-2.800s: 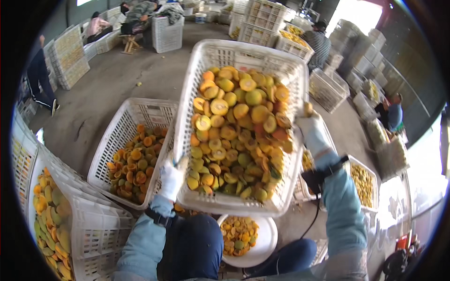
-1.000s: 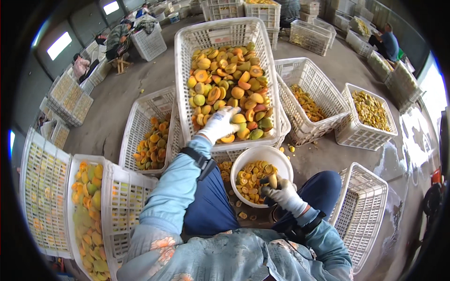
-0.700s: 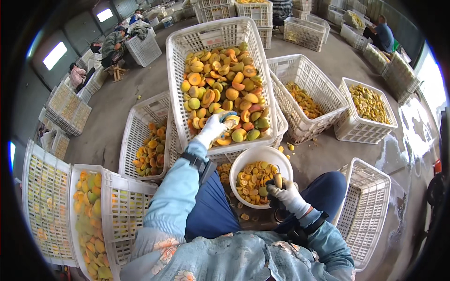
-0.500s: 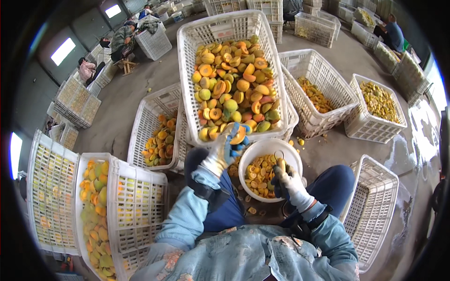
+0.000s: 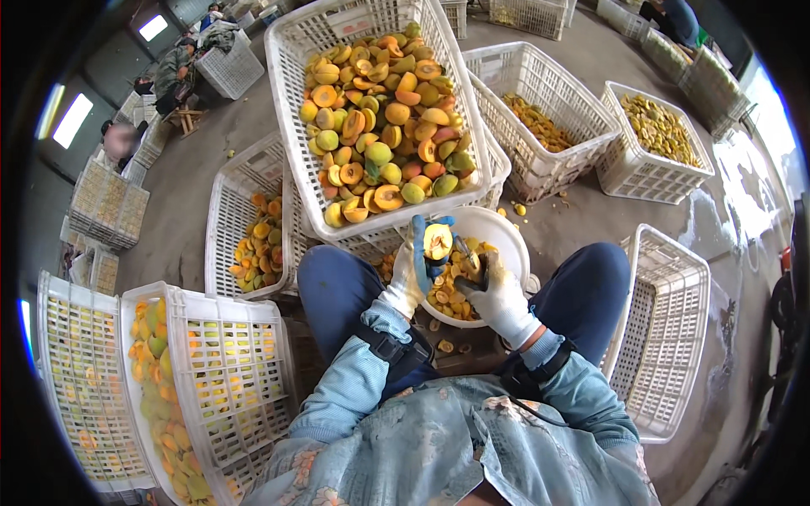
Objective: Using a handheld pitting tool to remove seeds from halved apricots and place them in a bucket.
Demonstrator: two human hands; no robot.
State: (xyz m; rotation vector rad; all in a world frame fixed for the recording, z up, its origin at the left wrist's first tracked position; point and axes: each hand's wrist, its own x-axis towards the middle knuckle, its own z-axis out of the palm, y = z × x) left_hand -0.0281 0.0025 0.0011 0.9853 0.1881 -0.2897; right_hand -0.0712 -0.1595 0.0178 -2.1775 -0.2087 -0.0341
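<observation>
A yellow peach half (image 5: 438,241) is gripped in my left hand (image 5: 410,277), its pale cut face turned up. The glove there is white with blue fingers. My right hand (image 5: 504,304), in a white glove with dark fingertips, closes on a small hand tool (image 5: 463,247) with a metal end, which is close beside the peach half. Below both hands is a round white tub (image 5: 516,251), partly filled with yellow fruit pieces. Just beyond them a large white crate (image 5: 337,29) is tilted toward me, full of halved peaches (image 5: 396,114).
White crates with fruit stand at the left (image 5: 228,194), far right (image 5: 498,63) and further right (image 5: 607,160). More peaches fill stacked crates (image 5: 181,337) by my left side. A crate (image 5: 666,337) lies by my right knee. Other people (image 5: 173,76) sit further off.
My hands have come together over the tub, the right one bringing the tool up to the peach half. The peach half's cut face now points upward. The view has shifted.
</observation>
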